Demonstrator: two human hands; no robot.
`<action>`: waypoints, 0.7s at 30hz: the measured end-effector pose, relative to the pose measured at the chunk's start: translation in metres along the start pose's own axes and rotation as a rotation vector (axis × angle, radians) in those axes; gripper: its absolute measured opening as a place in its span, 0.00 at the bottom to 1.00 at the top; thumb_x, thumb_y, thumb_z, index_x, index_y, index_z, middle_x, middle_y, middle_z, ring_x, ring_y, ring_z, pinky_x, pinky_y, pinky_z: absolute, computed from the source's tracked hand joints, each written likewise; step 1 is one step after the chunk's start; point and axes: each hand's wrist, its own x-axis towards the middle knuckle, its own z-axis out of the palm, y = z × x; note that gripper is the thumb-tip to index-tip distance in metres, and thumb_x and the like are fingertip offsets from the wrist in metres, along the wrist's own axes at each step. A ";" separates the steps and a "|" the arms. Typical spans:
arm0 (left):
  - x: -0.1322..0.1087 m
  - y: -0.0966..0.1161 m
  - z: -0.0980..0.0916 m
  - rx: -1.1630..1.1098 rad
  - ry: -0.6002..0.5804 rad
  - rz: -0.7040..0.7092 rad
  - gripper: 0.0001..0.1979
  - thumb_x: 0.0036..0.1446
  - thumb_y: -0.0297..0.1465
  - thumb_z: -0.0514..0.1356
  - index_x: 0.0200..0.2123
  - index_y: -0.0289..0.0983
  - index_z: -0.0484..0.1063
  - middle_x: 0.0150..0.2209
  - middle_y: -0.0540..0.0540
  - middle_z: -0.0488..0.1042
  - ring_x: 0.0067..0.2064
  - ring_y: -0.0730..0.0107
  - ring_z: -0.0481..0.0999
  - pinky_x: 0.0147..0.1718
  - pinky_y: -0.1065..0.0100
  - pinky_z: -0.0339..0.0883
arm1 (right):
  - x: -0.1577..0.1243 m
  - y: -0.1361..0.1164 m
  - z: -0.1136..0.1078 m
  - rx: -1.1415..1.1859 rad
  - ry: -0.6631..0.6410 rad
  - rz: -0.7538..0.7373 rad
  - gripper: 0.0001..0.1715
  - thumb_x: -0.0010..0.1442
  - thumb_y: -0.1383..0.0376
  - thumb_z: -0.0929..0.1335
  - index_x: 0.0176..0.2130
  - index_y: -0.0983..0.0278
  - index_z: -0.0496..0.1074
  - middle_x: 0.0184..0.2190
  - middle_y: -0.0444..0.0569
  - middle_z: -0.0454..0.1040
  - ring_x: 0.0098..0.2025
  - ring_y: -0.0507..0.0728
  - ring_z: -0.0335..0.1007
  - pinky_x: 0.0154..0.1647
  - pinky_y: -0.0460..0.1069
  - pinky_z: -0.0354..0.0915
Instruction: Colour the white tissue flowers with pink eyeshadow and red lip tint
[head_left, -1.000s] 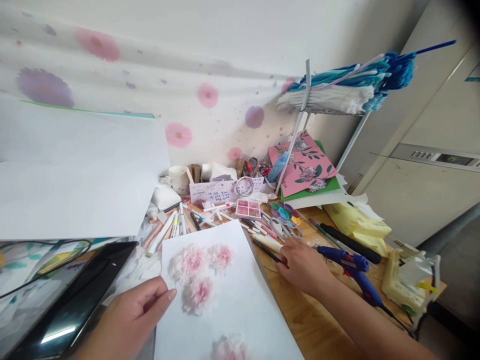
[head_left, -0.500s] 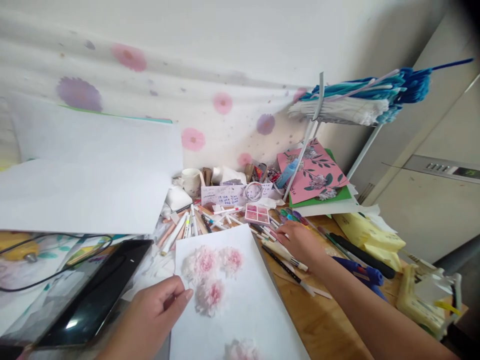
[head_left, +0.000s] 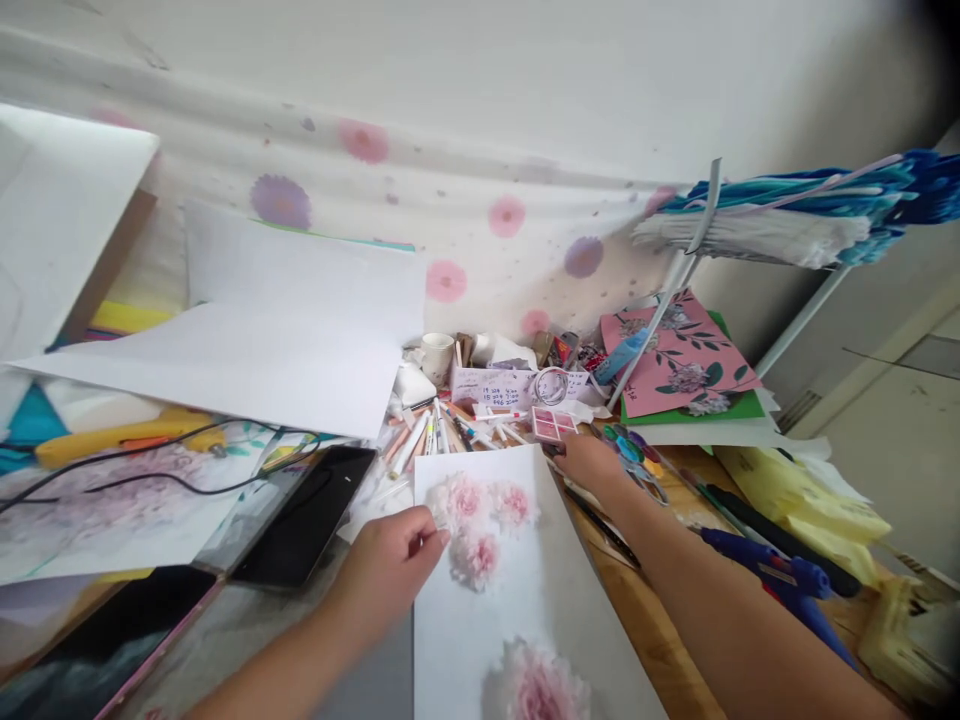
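Observation:
A white sheet lies in front of me with three pink-and-white paper-like flowers grouped near its top. A larger pink flower sits lower on it. My left hand is closed at the sheet's left edge, thumb against curled fingers, close to the flowers, with nothing visible in it. My right hand reaches past the sheet's upper right corner, fingers bent down at a small dark object, just below a pink four-pan palette. What its fingertips grip is hidden. Several markers lie left of the palette.
A dark tablet and a yellow glue gun with a black cord lie left. A blue glue gun lies right. Pipe cleaners rest on a rack above a pink floral card. A mug stands behind.
My view has swung left, so everything sits further right. My right hand has moved from the brushes beside the sheet towards the palette. My left hand keeps its closed pose by the flowers.

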 end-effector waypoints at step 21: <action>-0.004 0.007 -0.002 -0.016 0.095 0.072 0.15 0.55 0.37 0.52 0.18 0.40 0.54 0.18 0.55 0.56 0.24 0.71 0.59 0.26 0.69 0.48 | -0.026 0.012 0.003 0.034 0.028 -0.001 0.19 0.65 0.60 0.67 0.53 0.65 0.68 0.52 0.53 0.71 0.47 0.59 0.72 0.46 0.59 0.71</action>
